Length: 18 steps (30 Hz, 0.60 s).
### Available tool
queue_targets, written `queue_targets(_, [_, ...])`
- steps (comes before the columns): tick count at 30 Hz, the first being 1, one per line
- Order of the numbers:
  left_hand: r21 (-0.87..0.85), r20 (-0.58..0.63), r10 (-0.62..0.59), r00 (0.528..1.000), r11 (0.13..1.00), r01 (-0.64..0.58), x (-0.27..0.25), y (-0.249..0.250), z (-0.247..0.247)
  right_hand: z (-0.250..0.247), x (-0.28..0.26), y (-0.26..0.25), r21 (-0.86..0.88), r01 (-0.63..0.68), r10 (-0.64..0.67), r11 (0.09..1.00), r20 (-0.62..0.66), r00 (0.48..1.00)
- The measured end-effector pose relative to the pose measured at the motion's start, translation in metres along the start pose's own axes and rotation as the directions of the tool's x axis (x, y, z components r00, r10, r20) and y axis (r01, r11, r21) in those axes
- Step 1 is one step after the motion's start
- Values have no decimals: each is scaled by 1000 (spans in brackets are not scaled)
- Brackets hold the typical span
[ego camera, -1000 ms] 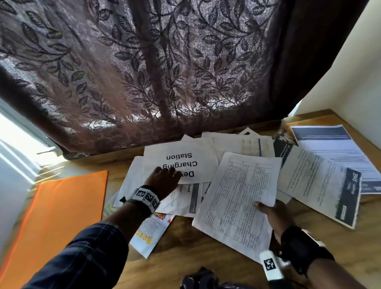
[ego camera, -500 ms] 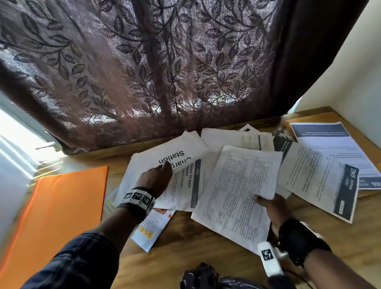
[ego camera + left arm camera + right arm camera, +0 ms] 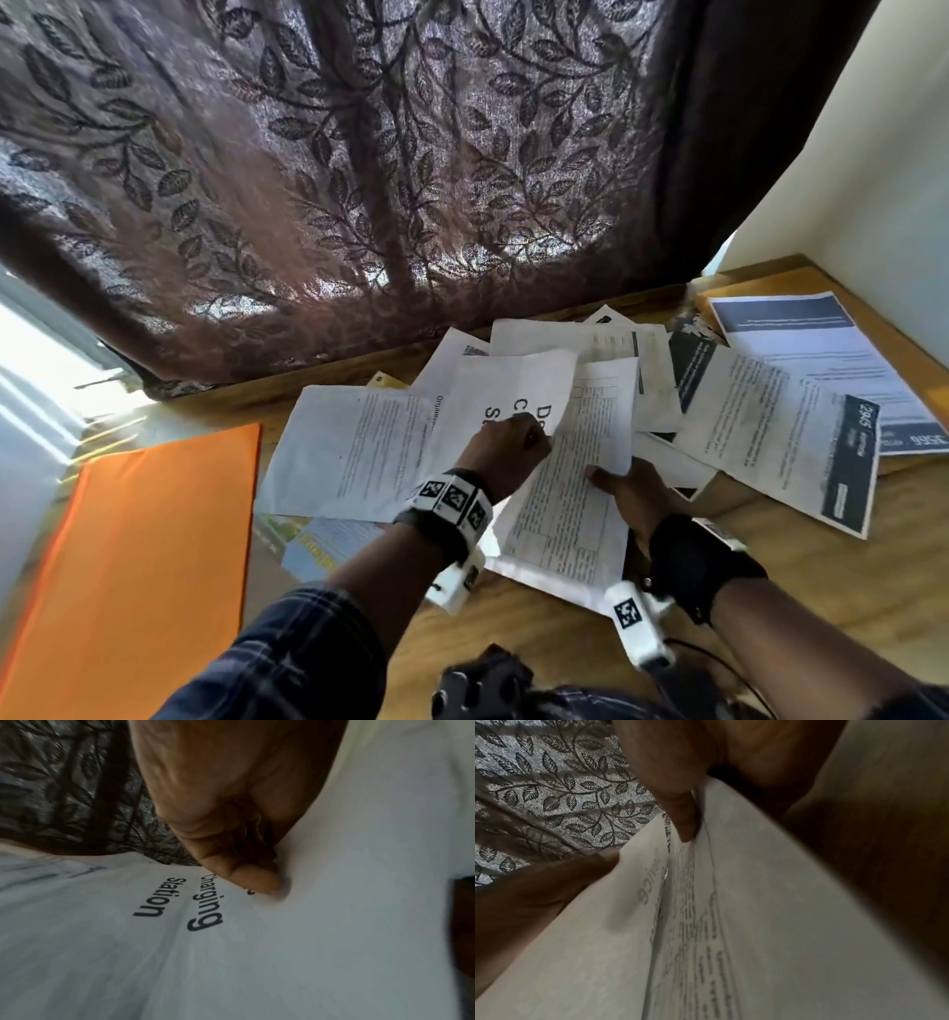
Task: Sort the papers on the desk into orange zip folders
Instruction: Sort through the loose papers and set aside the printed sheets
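Observation:
Loose printed papers lie scattered over the wooden desk. An orange zip folder lies flat at the left. My left hand pinches the white "Device Charging Station" sheet between thumb and fingers and holds it raised over the pile. My right hand grips the near edge of a form sheet with dense text, its thumb on top and the fingers hidden beneath. The Charging Station sheet overlaps the form sheet.
A second orange folder lies at the far right corner under blue-headed sheets. A dark leaf-patterned curtain hangs along the desk's back edge. A white wall stands at the right. Colourful leaflets poke out beside the left folder.
My left hand has picked up the Charging Station sheet and carried it right, over the form sheet. The right hand has kept hold of the form sheet and shifted slightly left.

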State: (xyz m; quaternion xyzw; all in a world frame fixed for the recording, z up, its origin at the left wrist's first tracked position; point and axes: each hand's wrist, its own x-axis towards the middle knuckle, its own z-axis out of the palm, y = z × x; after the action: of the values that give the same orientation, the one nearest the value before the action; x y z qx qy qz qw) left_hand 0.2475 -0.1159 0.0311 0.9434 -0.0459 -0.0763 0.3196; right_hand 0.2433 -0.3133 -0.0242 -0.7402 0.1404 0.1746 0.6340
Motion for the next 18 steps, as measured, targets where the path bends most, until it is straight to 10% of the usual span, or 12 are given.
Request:
queue_targets(12, [-33, 302, 161, 939, 987, -159, -2, 18, 33, 0, -7, -7, -67, 88, -91, 994, -48, 995])
queue_targets(18, [-142, -217, -145, 965, 983, 115, 2, -28, 6, -5, -7, 2, 26, 96, -96, 995, -4, 995])
